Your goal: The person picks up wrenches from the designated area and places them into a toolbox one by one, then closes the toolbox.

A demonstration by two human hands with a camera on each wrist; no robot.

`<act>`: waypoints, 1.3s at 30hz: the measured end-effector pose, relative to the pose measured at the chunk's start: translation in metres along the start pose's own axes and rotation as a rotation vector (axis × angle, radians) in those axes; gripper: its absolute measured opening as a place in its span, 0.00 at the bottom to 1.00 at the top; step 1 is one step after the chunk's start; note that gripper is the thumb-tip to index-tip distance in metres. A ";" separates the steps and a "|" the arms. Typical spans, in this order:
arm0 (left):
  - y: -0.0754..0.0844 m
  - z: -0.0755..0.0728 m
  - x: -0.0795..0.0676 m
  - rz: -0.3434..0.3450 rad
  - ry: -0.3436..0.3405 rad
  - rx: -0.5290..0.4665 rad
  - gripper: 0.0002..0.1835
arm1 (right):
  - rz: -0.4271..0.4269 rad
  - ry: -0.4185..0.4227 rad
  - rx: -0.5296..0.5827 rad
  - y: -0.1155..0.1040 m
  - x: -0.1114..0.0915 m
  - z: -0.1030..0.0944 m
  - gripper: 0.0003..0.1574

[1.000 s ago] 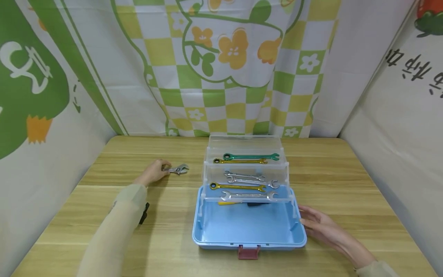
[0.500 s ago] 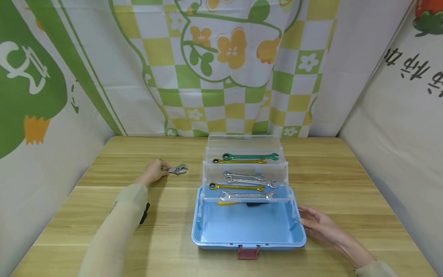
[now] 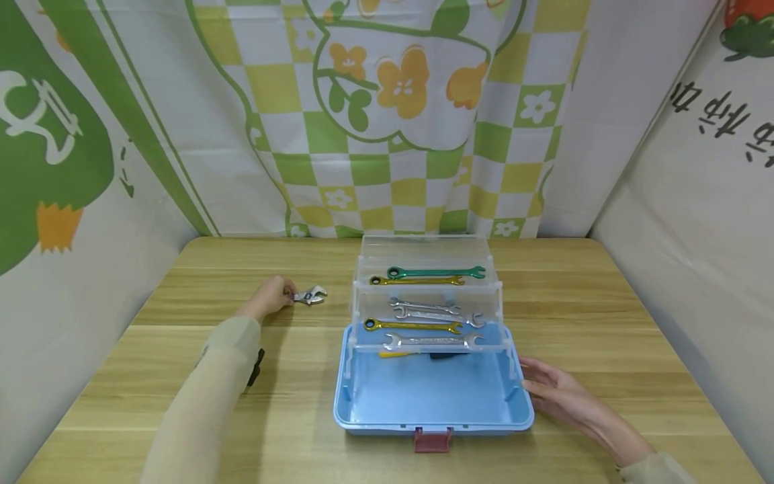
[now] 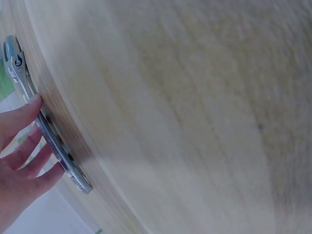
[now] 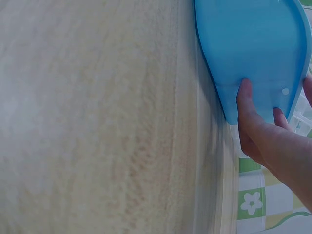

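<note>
In the head view my left hand (image 3: 273, 298) is at the left of the table, on a silver adjustable wrench (image 3: 312, 296). Seen from the left wrist, the thumb and fingertips pinch the wrench's handle (image 4: 61, 151), and its jaw end points away from the hand. A blue toolbox (image 3: 432, 403) stands open in the middle. My right hand (image 3: 562, 396) touches its right side; from the right wrist, extended fingers lie against the blue outer wall (image 5: 248, 44). The clear tiered trays hold a green wrench (image 3: 437, 273), gold wrenches (image 3: 417, 327) and several silver wrenches (image 3: 432, 342).
Beneath the trays, a yellow handle (image 3: 394, 354) and a black handle (image 3: 447, 355) lie partly hidden in the box. A dark red latch (image 3: 432, 441) hangs at its front. A patterned curtain (image 3: 399, 168) closes off the wooden table's (image 3: 562, 296) far edge, with white side walls.
The view shifts very slightly. My left fingers cover a little more of the adjustable wrench's handle. The right hand stays against the toolbox.
</note>
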State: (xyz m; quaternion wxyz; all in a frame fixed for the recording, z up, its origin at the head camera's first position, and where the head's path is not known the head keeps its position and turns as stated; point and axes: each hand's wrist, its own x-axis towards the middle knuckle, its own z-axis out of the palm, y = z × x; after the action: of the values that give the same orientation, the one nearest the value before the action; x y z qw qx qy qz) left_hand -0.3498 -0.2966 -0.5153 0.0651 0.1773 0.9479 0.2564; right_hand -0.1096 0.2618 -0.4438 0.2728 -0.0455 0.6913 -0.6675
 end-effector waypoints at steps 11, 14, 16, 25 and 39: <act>0.085 -0.034 -0.043 -0.070 0.033 0.018 0.08 | 0.018 0.011 -0.014 0.000 0.001 0.000 0.43; 0.084 -0.035 -0.047 -0.067 0.049 -0.008 0.09 | 0.024 0.016 -0.015 0.000 0.000 0.000 0.43; 0.082 -0.036 -0.047 -0.072 0.055 -0.035 0.09 | 0.026 0.018 -0.017 0.000 0.000 0.000 0.44; 0.057 -0.032 -0.042 -0.027 0.021 -0.182 0.10 | 0.017 0.001 -0.012 0.000 -0.001 -0.001 0.43; 0.087 -0.043 -0.055 -0.084 0.041 -0.139 0.07 | -0.018 -0.006 -0.003 0.002 0.000 -0.001 0.42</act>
State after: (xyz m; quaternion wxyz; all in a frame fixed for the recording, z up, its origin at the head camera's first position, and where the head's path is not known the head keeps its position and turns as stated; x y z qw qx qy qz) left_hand -0.2813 -0.2670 -0.4319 0.0685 0.1273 0.9356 0.3220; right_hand -0.1094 0.2628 -0.4460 0.2689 -0.0543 0.6910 -0.6687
